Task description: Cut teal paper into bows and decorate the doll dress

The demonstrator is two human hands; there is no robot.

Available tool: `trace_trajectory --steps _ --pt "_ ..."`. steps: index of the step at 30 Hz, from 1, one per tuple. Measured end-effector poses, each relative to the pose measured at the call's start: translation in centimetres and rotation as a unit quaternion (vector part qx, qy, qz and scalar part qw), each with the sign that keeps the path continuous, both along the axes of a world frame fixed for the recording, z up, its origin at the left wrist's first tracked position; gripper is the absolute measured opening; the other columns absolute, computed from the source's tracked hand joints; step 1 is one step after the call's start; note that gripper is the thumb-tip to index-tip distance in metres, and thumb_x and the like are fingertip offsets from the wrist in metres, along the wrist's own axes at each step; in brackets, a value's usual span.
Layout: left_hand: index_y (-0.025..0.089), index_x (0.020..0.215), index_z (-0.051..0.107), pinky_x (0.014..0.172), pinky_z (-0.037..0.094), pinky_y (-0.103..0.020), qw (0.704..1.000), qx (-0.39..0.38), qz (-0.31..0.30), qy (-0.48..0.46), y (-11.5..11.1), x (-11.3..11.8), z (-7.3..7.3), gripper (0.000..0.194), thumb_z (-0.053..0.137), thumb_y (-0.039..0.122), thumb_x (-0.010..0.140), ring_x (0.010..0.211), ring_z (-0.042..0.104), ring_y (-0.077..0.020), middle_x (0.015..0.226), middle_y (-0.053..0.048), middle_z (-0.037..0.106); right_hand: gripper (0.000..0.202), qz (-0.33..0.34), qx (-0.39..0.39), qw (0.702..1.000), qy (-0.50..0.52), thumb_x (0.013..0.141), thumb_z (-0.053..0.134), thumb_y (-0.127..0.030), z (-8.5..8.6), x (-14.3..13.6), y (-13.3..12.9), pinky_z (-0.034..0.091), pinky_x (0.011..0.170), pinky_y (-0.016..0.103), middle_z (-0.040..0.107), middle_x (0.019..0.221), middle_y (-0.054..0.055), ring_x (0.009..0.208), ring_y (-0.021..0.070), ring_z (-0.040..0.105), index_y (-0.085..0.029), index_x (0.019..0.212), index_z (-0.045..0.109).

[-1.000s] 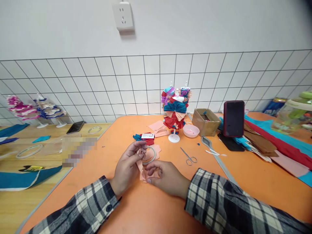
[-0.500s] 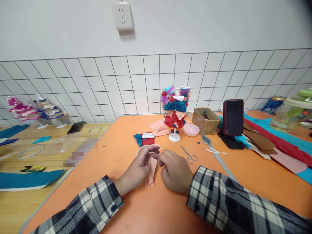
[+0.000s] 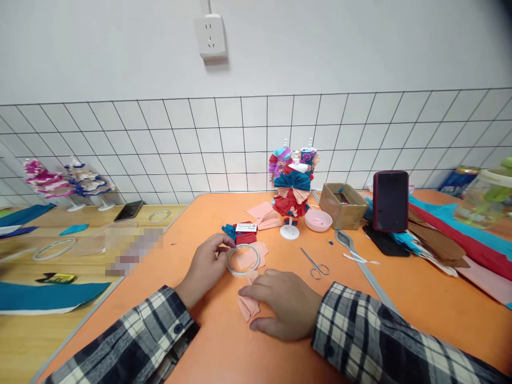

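Observation:
My left hand [image 3: 208, 262] has thumb and index finger curled at the left edge of a narrow roll of tape [image 3: 258, 261]. The roll lies over a pale pink crepe paper piece [image 3: 263, 253]. My right hand [image 3: 282, 303] rests low at centre, fingers stretched and thumb apart, over a folded pink crepe strip [image 3: 248, 308]. Its palm side is hidden. Behind the tape are red and teal crepe pieces [image 3: 246, 238] with a small white label card [image 3: 246, 228] on top. Small scissors [image 3: 316, 265] lie to the right of my right hand.
A doll-size ruffled paper dress on a stand [image 3: 292, 194] stands at the back. Beside it are a pink bowl [image 3: 319, 220], a cardboard box [image 3: 346, 208] and an upright phone [image 3: 391, 201]. Crepe sheets [image 3: 452, 237] lie right; a wooden table [image 3: 24, 336] adjoins left.
My hands have moved apart from each other. The left fingers are now at the tape roll, and the right hand has lowered and spread over the pink strip. The view has shifted slightly.

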State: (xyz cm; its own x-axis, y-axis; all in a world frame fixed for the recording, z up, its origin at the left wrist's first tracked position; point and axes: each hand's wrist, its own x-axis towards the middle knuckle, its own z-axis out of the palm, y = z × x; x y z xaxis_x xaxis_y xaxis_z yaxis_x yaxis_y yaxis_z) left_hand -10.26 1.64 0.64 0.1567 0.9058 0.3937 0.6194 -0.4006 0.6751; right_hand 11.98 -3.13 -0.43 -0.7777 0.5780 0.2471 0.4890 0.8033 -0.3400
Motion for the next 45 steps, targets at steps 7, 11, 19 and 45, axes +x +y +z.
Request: trace_trajectory --steps 7,11,19,45 --pt "0.022 0.112 0.068 0.098 0.044 -0.042 0.974 0.109 0.045 0.192 5.6 -1.5 -0.2 0.034 0.045 0.030 0.089 0.111 0.057 -0.0261 0.119 -0.009 0.066 0.028 -0.028 0.085 0.996 0.018 0.099 0.040 -0.034 -0.1 0.1 1.1 0.038 0.066 0.027 0.069 0.086 0.002 0.082 0.0158 0.060 -0.027 0.096 0.066" --pt "0.024 0.114 0.069 0.099 0.043 -0.041 0.967 0.066 0.009 0.244 8.4 -1.4 -0.5 0.039 0.048 0.043 0.088 0.116 0.056 -0.0279 0.126 -0.008 0.063 0.023 -0.183 0.118 0.974 0.070 0.098 0.041 -0.025 1.0 -0.2 5.2 0.041 0.077 0.028 0.067 0.101 0.007 0.093 0.0181 0.060 -0.021 0.113 0.059" --pt "0.024 0.114 0.069 0.088 0.048 -0.035 0.969 0.020 -0.028 0.246 9.6 -1.0 -1.3 0.036 0.051 0.038 0.086 0.103 0.063 -0.0257 0.119 -0.008 0.066 0.018 -0.307 0.113 0.945 -0.010 0.095 0.043 -0.023 0.6 -2.4 12.1 0.042 0.069 0.029 0.061 0.102 0.010 0.095 0.0218 0.059 -0.018 0.099 0.060" --pt "0.020 0.116 0.066 0.101 0.036 -0.045 0.984 0.014 0.099 0.144 8.5 -3.7 -1.7 0.042 0.055 0.043 0.082 0.118 0.052 -0.0319 0.122 -0.011 0.064 0.018 -0.203 0.072 0.974 0.071 0.089 0.049 -0.017 0.5 -0.9 8.8 0.040 0.078 0.029 0.069 0.096 0.005 0.095 0.0193 0.057 -0.019 0.099 0.065"
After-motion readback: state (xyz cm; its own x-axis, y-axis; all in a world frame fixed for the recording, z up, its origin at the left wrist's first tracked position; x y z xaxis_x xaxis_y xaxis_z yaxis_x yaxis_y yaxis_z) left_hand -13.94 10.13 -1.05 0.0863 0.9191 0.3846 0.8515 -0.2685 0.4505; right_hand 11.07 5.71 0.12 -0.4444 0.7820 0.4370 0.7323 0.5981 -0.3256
